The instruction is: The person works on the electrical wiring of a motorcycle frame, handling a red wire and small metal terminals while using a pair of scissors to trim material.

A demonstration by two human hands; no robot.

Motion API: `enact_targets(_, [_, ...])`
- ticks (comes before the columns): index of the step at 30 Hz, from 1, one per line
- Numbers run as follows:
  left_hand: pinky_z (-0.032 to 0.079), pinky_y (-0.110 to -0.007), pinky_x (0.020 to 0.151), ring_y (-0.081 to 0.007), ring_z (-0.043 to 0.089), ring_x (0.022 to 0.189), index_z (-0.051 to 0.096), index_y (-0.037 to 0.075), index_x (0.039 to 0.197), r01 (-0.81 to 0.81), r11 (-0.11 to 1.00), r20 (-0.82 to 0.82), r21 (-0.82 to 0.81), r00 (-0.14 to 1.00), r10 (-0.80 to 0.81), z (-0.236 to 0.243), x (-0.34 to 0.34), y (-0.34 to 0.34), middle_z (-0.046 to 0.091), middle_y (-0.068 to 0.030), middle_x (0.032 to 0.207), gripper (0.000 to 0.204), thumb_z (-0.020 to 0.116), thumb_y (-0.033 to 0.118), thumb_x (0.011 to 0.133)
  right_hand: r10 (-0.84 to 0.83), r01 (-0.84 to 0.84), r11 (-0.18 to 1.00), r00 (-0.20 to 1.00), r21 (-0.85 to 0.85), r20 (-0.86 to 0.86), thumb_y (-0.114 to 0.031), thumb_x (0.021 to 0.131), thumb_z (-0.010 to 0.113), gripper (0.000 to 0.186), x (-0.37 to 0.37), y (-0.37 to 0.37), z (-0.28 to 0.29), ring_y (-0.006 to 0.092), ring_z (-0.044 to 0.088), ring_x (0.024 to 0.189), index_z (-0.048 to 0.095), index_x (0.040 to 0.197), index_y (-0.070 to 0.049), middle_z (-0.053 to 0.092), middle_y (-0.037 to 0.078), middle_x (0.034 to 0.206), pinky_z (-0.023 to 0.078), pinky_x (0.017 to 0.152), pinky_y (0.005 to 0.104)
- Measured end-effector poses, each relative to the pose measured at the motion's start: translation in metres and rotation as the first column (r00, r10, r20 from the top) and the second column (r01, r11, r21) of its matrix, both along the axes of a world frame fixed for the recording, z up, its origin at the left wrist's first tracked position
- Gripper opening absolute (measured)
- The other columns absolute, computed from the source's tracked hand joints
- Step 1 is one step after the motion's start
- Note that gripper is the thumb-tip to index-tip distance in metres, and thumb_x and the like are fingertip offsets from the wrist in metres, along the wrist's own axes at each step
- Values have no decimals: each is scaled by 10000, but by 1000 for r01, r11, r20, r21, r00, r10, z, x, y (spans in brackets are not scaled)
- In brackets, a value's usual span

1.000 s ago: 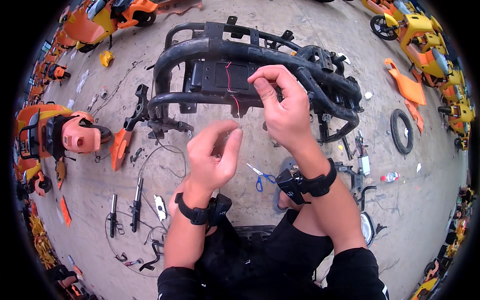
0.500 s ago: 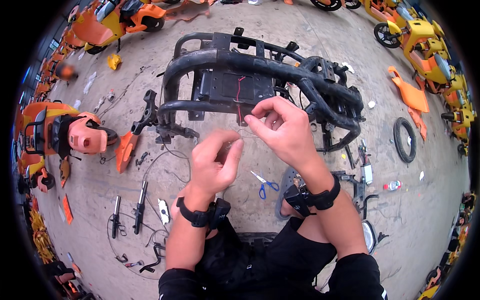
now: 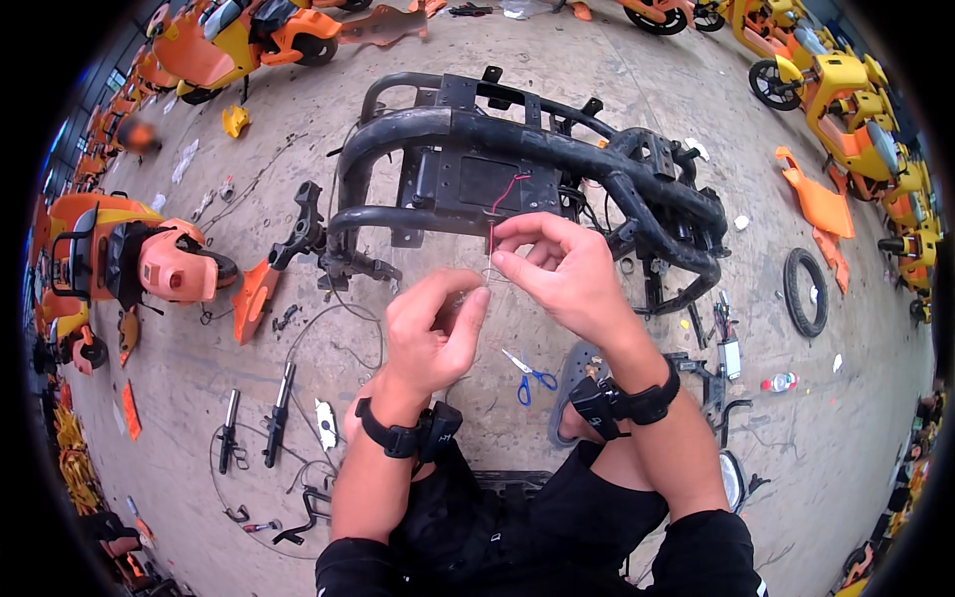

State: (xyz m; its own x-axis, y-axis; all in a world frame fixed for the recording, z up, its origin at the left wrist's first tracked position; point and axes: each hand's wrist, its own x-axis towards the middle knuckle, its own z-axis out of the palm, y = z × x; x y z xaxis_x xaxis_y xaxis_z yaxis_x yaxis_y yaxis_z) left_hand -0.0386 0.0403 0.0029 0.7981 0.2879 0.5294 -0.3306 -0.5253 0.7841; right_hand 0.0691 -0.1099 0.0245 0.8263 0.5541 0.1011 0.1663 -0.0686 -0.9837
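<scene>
Left hand [image 3: 433,333]: fingers curled, index and thumb tips pinched on a thin pale wire end [image 3: 485,282], just below the black scooter frame [image 3: 517,169]. Right hand [image 3: 562,274]: thumb and forefinger nipped shut on the red wire [image 3: 493,234], which runs up from the fingertips to the frame's centre plate. Blue-handled scissors [image 3: 527,375] lie on the concrete between the wrists.

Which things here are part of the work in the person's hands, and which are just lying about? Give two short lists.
In hand:
left hand
right hand
red wire, pinched by the right hand's fingers
black frame that the wire runs from

Lying about:
blue scissors
tyre
orange panel
two black rods
small bottle
</scene>
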Motion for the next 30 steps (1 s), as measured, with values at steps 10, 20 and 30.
enact_targets(10, [361,-227,478,-69,510,532,684,-8,928,8,1000,-23,-19,1000,-9,1,-2,1,651,-43,739,69,719,-9,869,-109,92,988,984,124,138,-57,893,679,179,-8,-1,2,123,692,708,712,1063,-14,755,82,834,526,715,280])
enact_targets(20, [353,-235,462,-75,500,510,688,-3,925,12,1000,13,-8,1000,-12,1,0,1,647,-49,719,71,728,3,868,-14,20,995,998,-100,62,-62,859,783,309,-8,-5,10,47,644,692,662,1137,-6,735,57,871,493,616,206])
enact_targets(30, [345,-227,473,-64,488,529,682,-22,941,-24,993,41,-119,999,29,-9,1,2,641,-51,730,77,716,0,876,-275,288,957,878,24,392,-127,828,808,179,-6,8,7,157,631,610,727,949,-23,689,73,921,500,579,293])
